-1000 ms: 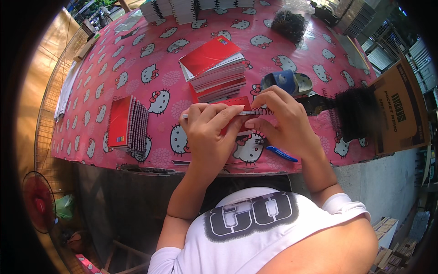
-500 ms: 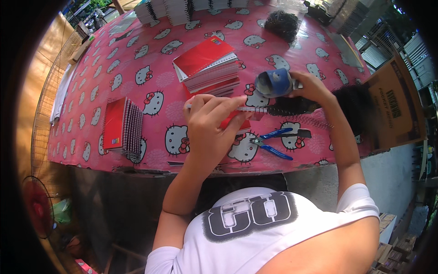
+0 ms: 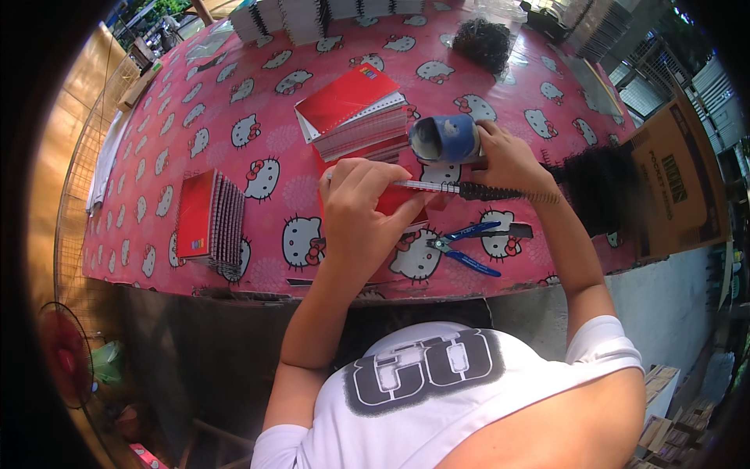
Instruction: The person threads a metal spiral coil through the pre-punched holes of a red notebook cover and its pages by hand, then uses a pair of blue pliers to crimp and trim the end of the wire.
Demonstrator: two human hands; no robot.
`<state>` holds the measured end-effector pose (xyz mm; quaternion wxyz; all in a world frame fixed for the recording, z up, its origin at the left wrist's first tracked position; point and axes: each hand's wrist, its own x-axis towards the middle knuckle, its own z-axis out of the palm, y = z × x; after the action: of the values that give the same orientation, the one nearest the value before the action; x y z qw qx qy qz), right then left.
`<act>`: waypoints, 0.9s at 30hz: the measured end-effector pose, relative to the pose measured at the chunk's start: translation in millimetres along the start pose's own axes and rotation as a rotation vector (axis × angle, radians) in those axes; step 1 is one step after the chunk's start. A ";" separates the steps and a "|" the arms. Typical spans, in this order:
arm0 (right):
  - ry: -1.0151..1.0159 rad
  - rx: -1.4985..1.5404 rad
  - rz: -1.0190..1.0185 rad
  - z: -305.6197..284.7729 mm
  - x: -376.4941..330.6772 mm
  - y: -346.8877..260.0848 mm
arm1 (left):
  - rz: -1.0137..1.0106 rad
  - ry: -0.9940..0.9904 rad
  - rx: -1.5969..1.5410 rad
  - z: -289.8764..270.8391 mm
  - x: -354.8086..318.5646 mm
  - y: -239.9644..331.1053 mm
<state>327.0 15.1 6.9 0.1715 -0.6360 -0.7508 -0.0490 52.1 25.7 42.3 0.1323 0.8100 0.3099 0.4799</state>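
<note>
My left hand (image 3: 355,199) pinches a thin notebook (image 3: 430,186), held edge-on above the table. A black spiral coil (image 3: 500,192) extends from the notebook's right end, below my right hand (image 3: 504,156). That hand is closed round a blue, worn, rounded device (image 3: 449,139) with a dark hollow on its left side; its kind is unclear. Beyond my left hand lies a pile of red-covered notebook sheets (image 3: 351,102) with punched edges. Blue-handled cutters (image 3: 440,245) rest with their handles spread on the table, nearer to me.
Spiral-bound red notebooks (image 3: 199,215) are stacked at the left. Black coils (image 3: 598,187) are heaped beside a cardboard box (image 3: 680,184) at the right. Another black coil bundle (image 3: 480,45) sits farther back. Bound books (image 3: 303,19) line the far edge of the pink tablecloth (image 3: 297,156).
My right hand and the blue device have moved left, closer to the notebook. My left hand stays nearly in place with the notebook.
</note>
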 end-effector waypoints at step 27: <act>-0.029 1.130 0.047 -36.4 24.6 -31.6 | -0.063 0.052 -0.069 -10.4 2.2 -5.6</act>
<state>300.2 21.7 53.3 0.4761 -0.4624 -0.6483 0.3731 41.8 30.6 46.2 0.1672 0.7820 0.3219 0.5068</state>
